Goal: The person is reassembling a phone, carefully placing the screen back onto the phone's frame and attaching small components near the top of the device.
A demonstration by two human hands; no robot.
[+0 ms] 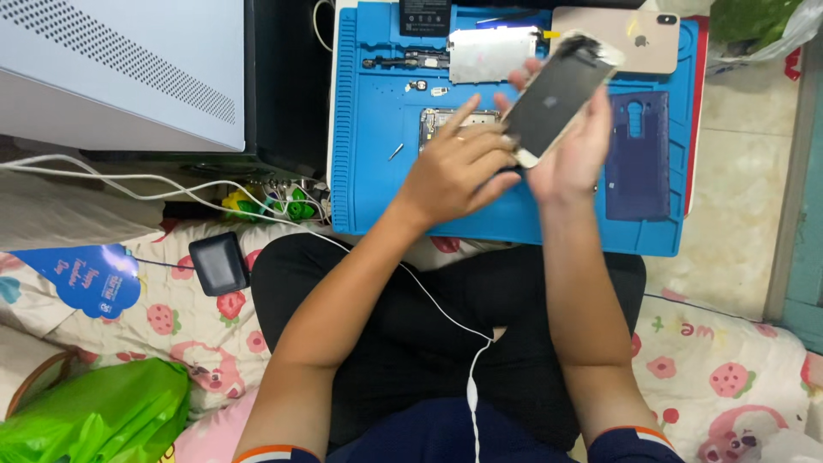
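My right hand (573, 159) holds a phone screen panel (559, 93) with a dark face and pale frame, tilted above a blue work mat (377, 184). My left hand (454, 167) pinches the panel's lower left corner, index finger stretched out. Under the hands a small circuit board (439, 120) lies on the mat, partly hidden. A silver metal plate (490, 53), a thin flex part (405, 62), tiny bits (427, 87) and a small tool (395, 153) sit on the mat's far half.
A gold phone back (630, 36) and a dark blue phone cover (639, 154) lie at the mat's right. A white box (120, 69) stands far left. White cables (154, 184), a black pouch (219, 264) and a green bag (94, 420) lie on the strawberry-print bedding.
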